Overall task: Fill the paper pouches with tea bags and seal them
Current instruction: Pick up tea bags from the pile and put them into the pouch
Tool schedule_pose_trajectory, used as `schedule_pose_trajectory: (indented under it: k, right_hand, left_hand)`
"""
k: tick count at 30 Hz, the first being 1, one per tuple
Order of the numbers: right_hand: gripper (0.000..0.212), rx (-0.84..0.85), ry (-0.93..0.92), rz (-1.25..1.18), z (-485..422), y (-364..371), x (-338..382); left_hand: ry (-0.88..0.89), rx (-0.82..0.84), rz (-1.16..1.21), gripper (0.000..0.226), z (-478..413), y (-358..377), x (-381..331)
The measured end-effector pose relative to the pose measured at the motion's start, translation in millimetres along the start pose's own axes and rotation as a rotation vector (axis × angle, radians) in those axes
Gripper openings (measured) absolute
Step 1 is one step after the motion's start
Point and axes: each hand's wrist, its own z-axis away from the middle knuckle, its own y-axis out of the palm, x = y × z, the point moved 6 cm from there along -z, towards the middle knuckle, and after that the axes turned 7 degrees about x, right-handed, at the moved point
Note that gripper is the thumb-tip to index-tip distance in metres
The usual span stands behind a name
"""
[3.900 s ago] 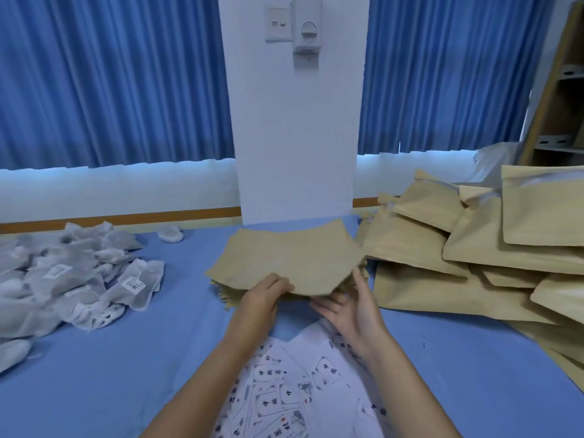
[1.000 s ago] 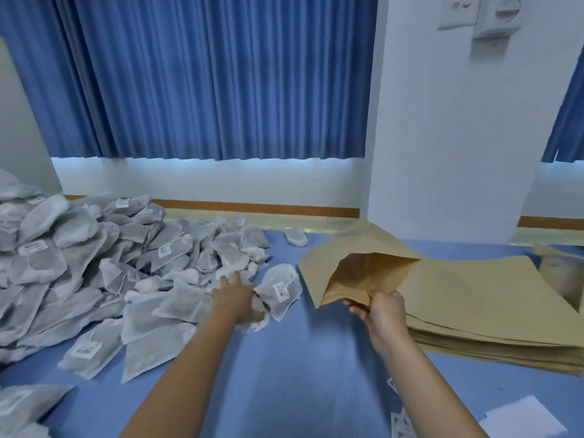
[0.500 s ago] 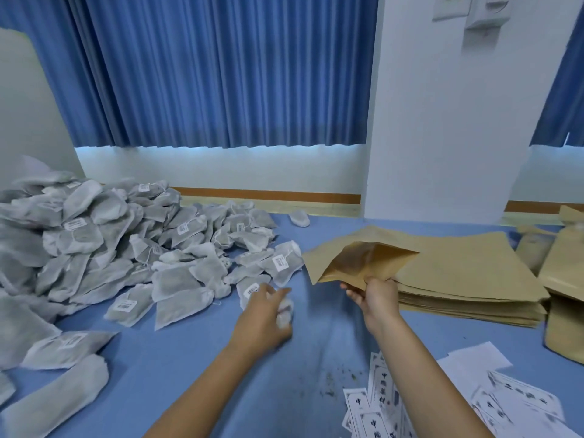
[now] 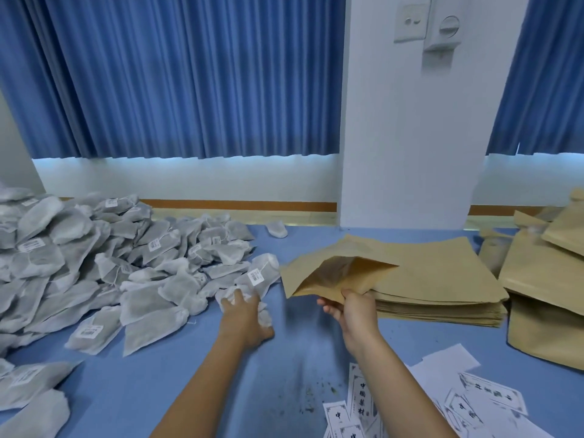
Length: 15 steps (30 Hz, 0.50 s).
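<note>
Holding a brown paper pouch [image 4: 341, 273] up off the blue desk [image 4: 189, 374], its mouth gaping wide and turned toward the left. Pinching its near lower edge in the right grip [image 4: 355, 311], thumb on top and fingers curled beneath, forearm reaching in from the lower right. Just behind and to the right of the pouch, overlapped by it in this view: a flat stack of empty pouches [image 4: 442, 279] lying on the desk.

Left of the pouch, across a strip of bare desk: left grip [image 4: 245, 314] closed around a crumpled white tea bag [image 4: 264, 318], back of the hand up, low over the desk. Cannot tell whether one bag or more inside that grip. Right at its fingertips, the near edge of a big heap of tea bags [image 4: 94, 263], grey-white mesh with small printed tags, spreading to the left border and down to the lower left corner. Apart from the heap, near the far edge of the desk, a lone tea bag [image 4: 277, 229].

Further out on the right, beyond the flat stack: bulging pouches [image 4: 543, 279] piled on one another. At the lower right, beside the right forearm: printed paper labels [image 4: 360, 403] scattered loose, with dark specks [image 4: 303, 396] on the desk just left of them. Behind everything: blue curtains [image 4: 189, 74] and a white pillar [image 4: 404, 137] with a wall switch [image 4: 410, 22].
</note>
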Motion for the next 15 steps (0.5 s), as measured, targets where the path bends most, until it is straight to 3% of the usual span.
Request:
schedule_pose_trajectory:
  k: [3, 5, 10, 12, 15]
  right_hand:
    - [0.021, -0.020, -0.005, -0.042, 0, 1, 4]
    - [0.022, -0.034, 0.003, -0.071, -2, 4, 5]
    - [0.018, -0.023, 0.035, -0.098, -6, 10, -2]
    - [0.017, -0.021, 0.041, -0.090, -6, 9, -5]
    - [0.018, -0.032, 0.040, -0.068, -8, 5, -5]
  left_hand:
    - [0.154, -0.111, 0.026, 0.064, 39, 12, -9]
    - [0.253, -0.100, -0.030, 0.067, 58, 19, -13]
    - [0.191, -0.180, -0.168, 0.090, 50, 1, -9]
    - [0.190, -0.143, -0.132, 0.106, 29, -2, -4]
    - [0.187, 0.077, -0.018, 0.118, -5, 8, 4]
